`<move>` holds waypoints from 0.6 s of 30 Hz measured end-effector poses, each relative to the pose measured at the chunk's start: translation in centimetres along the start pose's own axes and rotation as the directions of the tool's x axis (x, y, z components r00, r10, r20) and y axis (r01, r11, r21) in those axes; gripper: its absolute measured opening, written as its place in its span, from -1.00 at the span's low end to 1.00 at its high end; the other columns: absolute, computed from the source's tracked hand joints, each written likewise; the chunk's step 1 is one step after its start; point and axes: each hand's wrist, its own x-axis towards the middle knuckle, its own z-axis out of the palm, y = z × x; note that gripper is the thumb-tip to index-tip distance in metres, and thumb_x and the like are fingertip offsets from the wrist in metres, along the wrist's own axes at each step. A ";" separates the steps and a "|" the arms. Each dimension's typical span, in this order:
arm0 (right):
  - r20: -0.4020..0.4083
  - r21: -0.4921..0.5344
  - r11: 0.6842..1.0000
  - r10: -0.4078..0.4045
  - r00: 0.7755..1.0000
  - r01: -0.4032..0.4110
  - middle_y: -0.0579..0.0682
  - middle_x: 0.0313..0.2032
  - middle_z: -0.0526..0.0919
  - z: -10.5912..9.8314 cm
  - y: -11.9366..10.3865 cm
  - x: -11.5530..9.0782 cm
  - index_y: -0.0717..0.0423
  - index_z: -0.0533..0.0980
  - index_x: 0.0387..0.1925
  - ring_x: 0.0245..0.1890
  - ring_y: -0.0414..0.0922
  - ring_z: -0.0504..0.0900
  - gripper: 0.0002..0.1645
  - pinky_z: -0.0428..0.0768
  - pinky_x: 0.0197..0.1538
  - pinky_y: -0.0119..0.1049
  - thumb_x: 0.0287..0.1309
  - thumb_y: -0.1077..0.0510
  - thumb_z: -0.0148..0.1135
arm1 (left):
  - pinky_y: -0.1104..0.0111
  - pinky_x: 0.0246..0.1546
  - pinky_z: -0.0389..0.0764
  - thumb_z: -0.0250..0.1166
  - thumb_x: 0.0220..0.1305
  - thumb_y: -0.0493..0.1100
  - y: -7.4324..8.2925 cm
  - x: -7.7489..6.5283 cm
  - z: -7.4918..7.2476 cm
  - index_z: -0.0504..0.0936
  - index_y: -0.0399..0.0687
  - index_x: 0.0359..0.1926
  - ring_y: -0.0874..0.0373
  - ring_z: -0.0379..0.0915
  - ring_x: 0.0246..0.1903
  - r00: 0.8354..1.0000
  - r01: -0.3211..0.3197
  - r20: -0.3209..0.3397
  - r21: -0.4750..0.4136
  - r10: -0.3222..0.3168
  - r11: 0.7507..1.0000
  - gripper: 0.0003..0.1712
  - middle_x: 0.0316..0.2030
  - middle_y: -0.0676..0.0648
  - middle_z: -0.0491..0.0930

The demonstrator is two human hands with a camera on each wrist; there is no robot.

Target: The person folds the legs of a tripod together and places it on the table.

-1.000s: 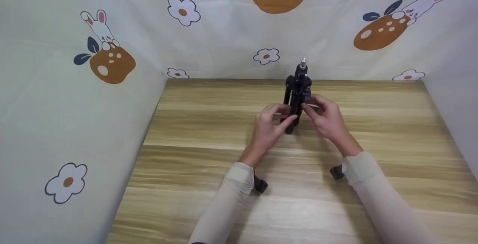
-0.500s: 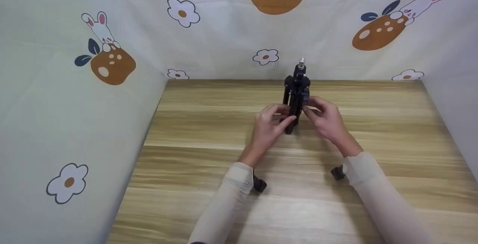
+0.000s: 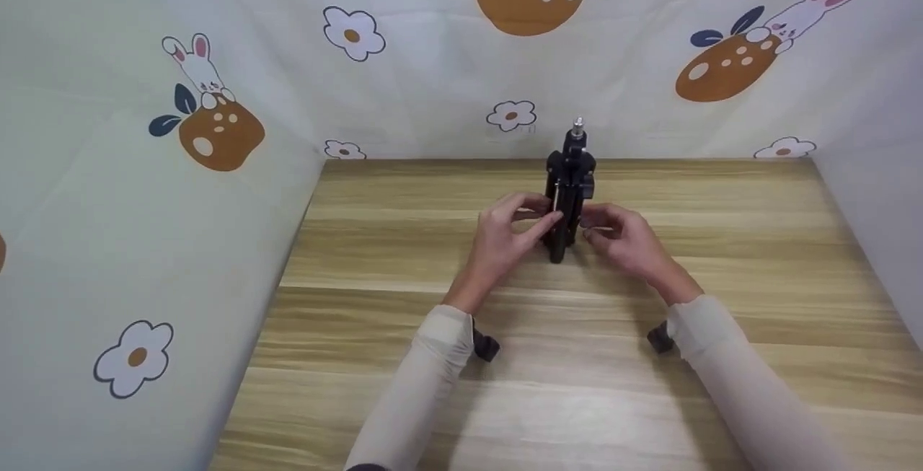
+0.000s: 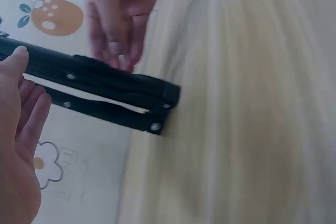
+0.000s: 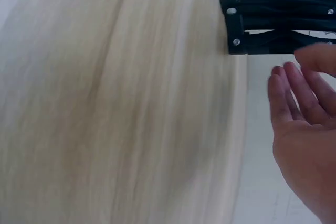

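Note:
A black folded light stand [image 3: 567,197] with a silver stud on top stands upright near the back of the table. My left hand [image 3: 497,236] holds it from the left, thumb on the near leg and fingers behind. In the left wrist view, that thumb lies along the black tube [image 4: 79,72]. Just right of the stand is my right hand [image 3: 627,244], its fingers loosely bent and holding nothing. The right wrist view has the right hand [image 5: 310,129] beside the folded legs [image 5: 273,22]; whether its thumb touches them I cannot tell.
The wood-grain table [image 3: 577,399] meets a patterned cloth wall [image 3: 425,89] right behind the stand. More cloth [image 3: 180,254] rises along the left side. Dark straps with small black blocks [image 3: 487,347] sit at both wrists, over pale sleeves [image 3: 404,399].
My right hand has come down from the knob on the stand's side, its fingers drawing away. The left hand keeps its hold and shifts slightly left. The head view has tilted a little.

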 end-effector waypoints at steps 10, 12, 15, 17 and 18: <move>0.136 -0.113 0.993 0.035 0.990 -0.019 0.31 0.13 0.76 0.7 1.0 0.2 0.37 0.62 0.20 0.21 0.26 0.74 -0.61 0.69 0.41 0.17 0.38 0.39 0.36 | 0.38 0.11 0.84 0.59 0.33 -0.03 2.8 4.8 -2.6 0.74 -0.24 -0.01 0.05 0.76 -0.01 0.994 -0.103 0.020 -0.018 0.103 0.995 -0.59 -0.07 -0.18 0.78; 0.134 -0.131 0.991 0.033 0.990 -0.016 0.30 0.11 0.77 0.8 1.1 0.3 0.36 0.63 0.17 0.19 0.24 0.75 -0.64 0.71 0.38 0.17 0.39 0.37 0.37 | 0.34 0.10 0.85 0.61 0.30 -0.02 3.4 5.5 -2.8 0.75 -0.20 -0.02 0.10 0.75 -0.02 0.992 -0.128 0.012 -0.011 0.128 0.992 -0.60 -0.09 -0.13 0.78; 0.126 -0.140 0.990 0.031 0.992 -0.014 0.26 0.07 0.79 1.0 1.2 0.4 0.31 0.66 0.13 0.15 0.21 0.77 -0.69 0.73 0.35 0.17 0.39 0.34 0.38 | 0.33 0.07 0.86 0.63 0.28 -0.03 4.2 6.5 -2.9 0.75 -0.16 -0.04 0.15 0.73 -0.04 0.987 -0.159 -0.011 0.005 0.159 0.987 -0.62 -0.11 -0.07 0.79; 0.120 -0.137 0.990 0.028 0.992 -0.011 0.25 0.04 0.80 1.0 1.2 0.4 0.28 0.68 0.09 0.13 0.20 0.77 -0.72 0.74 0.34 0.16 0.40 0.33 0.38 | 0.34 0.06 0.86 0.63 0.27 -0.05 4.6 7.0 -2.8 0.76 -0.17 -0.02 0.14 0.74 -0.03 0.986 -0.166 -0.016 -0.003 0.166 0.986 -0.61 -0.11 -0.09 0.79; 0.116 -0.139 0.990 0.023 0.993 -0.006 0.24 0.03 0.81 1.1 1.2 0.5 0.28 0.69 0.08 0.12 0.20 0.78 -0.74 0.74 0.33 0.16 0.40 0.33 0.38 | 0.35 0.06 0.86 0.63 0.28 -0.06 4.9 7.3 -2.8 0.75 -0.18 0.00 0.13 0.74 -0.03 0.986 -0.168 -0.014 -0.015 0.168 0.986 -0.60 -0.10 -0.11 0.79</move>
